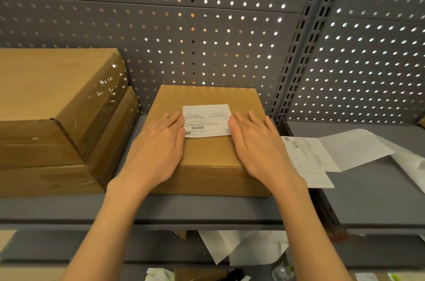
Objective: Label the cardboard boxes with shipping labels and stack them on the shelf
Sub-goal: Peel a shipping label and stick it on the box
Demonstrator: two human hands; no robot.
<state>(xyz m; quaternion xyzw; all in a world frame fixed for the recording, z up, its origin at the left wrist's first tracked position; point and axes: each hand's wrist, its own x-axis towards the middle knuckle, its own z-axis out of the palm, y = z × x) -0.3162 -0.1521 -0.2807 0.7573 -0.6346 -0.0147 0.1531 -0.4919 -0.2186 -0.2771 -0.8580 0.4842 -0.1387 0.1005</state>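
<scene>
A brown cardboard box (207, 156) stands on the grey shelf (161, 211) against the pegboard back. A white shipping label (207, 120) with a barcode lies flat on its top. My left hand (158, 147) lies flat on the box top, fingertips touching the label's left edge. My right hand (257, 145) lies flat on the other side, fingers straight, thumb at the label's right edge. Neither hand grips anything.
Two larger taped cardboard boxes (57, 119) are stacked at the left of the shelf. To the right lie a sheet of labels (305, 161) and loose backing paper (358, 149). A slotted upright (296, 50) divides the shelf bays. Crumpled paper (241, 248) lies on the lower shelf.
</scene>
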